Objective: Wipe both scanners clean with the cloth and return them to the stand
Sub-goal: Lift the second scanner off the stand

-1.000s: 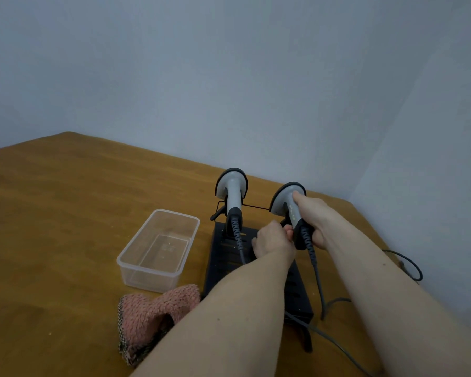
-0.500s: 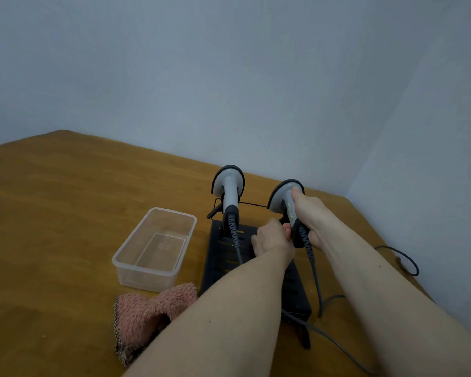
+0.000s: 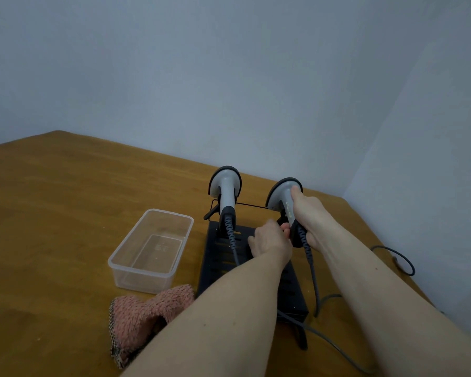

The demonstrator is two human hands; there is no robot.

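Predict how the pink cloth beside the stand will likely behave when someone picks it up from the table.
The pink cloth lies crumpled and folded on itself, so it will probably droop limply rather than hold shape. Its fluffy pile suggests it is light and easy to pinch, unlikely to slip. Resting flat on the table, it should not roll.

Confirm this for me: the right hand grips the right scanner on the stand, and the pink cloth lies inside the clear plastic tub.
Not quite. The right hand does grip the right scanner on the stand, but the head view shows the pink cloth lying on the table beside the clear plastic tub, not inside it.
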